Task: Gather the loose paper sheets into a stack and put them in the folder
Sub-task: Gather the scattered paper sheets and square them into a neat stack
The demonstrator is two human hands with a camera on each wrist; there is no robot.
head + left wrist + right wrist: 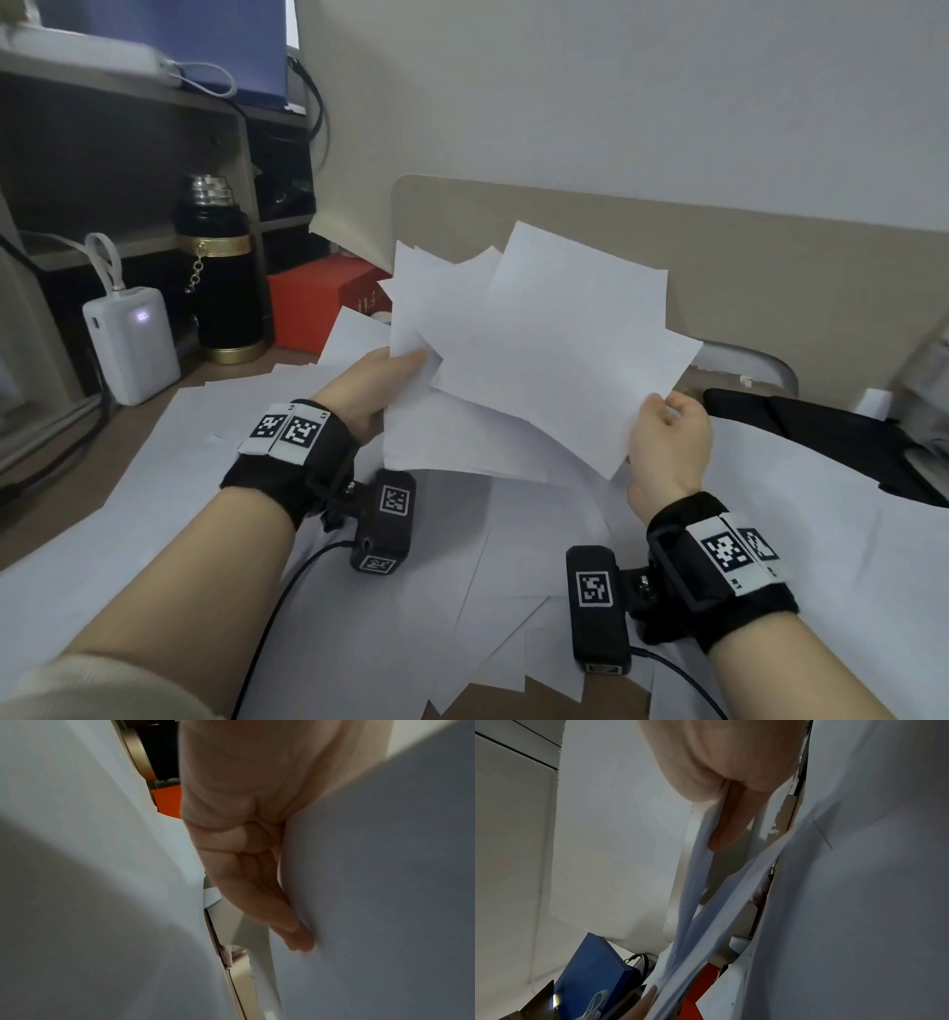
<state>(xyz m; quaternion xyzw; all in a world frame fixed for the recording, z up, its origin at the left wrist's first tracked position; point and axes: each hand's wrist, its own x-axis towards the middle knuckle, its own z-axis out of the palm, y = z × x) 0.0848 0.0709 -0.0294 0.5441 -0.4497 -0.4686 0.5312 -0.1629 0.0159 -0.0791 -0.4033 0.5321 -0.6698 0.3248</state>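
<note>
Head view: a fanned bundle of white sheets (539, 349) is held up off the desk between both hands. The left hand (369, 390) grips the bundle's left edge, thumb on top and fingers behind the paper; in the left wrist view the fingers (257, 892) are seen laid flat along the underside of a sheet. The right hand (667, 442) pinches the lower right corner of the bundle, fingers curled over its edge; in the right wrist view one finger (729, 821) is pressed against the gathered sheet edges. The sheets in the grip are not squared, their corners sticking out at different angles above the hands. Below both grips, more loose sheets (462, 565) are spread overlapping across the desk (77, 462). Beyond the right hand a black folder (832, 437) lies on the desk, partly covered by paper. Beyond the left hand stand a red box (318, 303), a black flask (221, 272) and a white power bank (131, 344).
</note>
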